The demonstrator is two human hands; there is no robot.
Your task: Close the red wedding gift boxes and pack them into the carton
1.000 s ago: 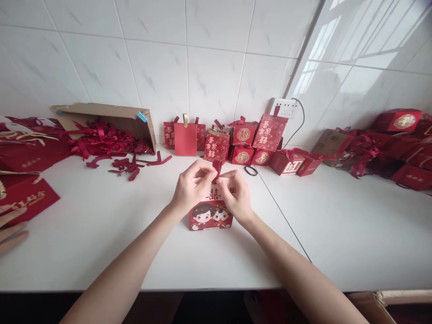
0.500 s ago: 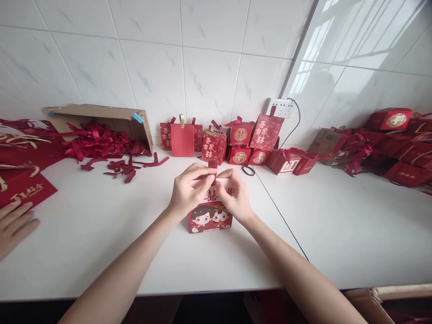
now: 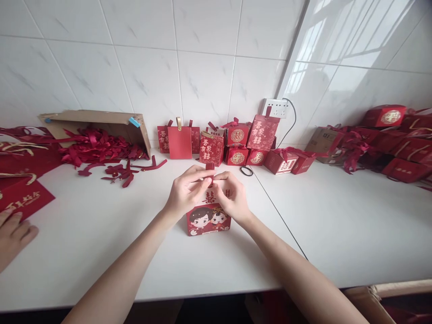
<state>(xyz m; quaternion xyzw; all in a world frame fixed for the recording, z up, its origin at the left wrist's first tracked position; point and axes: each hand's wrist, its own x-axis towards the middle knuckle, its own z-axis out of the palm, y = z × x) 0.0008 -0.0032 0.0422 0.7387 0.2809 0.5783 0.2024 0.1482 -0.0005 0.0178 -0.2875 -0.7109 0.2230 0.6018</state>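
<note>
A red and white gift box (image 3: 209, 220) with two cartoon faces stands upright on the table in front of me. From its top rises a dark red strap (image 3: 209, 167) bent into a loop. My left hand (image 3: 185, 189) pinches this strap between thumb and fingers. Against the top right of the box, my right hand (image 3: 233, 193) has its fingers curled in at the strap's base, with thumb and forefinger close together. The fingertips partly cover the strap's lower end and the box's top edge.
At left, another person's hand (image 3: 15, 231) rests by a red bag (image 3: 32, 195). Behind lies a cardboard box (image 3: 141, 130) of red straps, with loose straps (image 3: 126, 173) before it. Finished-looking boxes (image 3: 236, 135), a power strip (image 3: 275, 108) and a black ring (image 3: 246, 171) sit further back.
My view has shifted slightly. Both my hands stay at the strap on top of the box with little visible movement. The other person's hand sits slightly nearer the red bag.
</note>
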